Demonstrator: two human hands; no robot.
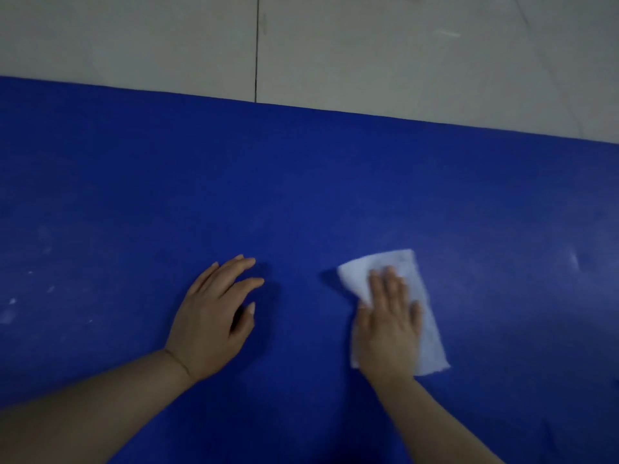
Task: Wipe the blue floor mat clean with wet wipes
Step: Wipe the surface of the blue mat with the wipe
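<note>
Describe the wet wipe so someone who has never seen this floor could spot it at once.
Start from the big blue mat that covers most of the pale tiled floor. On its near right part lies the wet wipe, flattened under the straight fingers of the right hand. It is the only white rectangle on the mat; the left hand rests bare on the blue.

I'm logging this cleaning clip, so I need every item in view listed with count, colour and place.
floor mat: one, blue, spread across most of the view
wet wipe: one, white, flat on the mat at right of centre
whitish marks: several, pale, on the mat's left side
tiled floor: pale grey, beyond the mat's far edge
left hand: one, resting on the mat, holding nothing
right hand: one, fingers flat, pressing on the wipe
</note>
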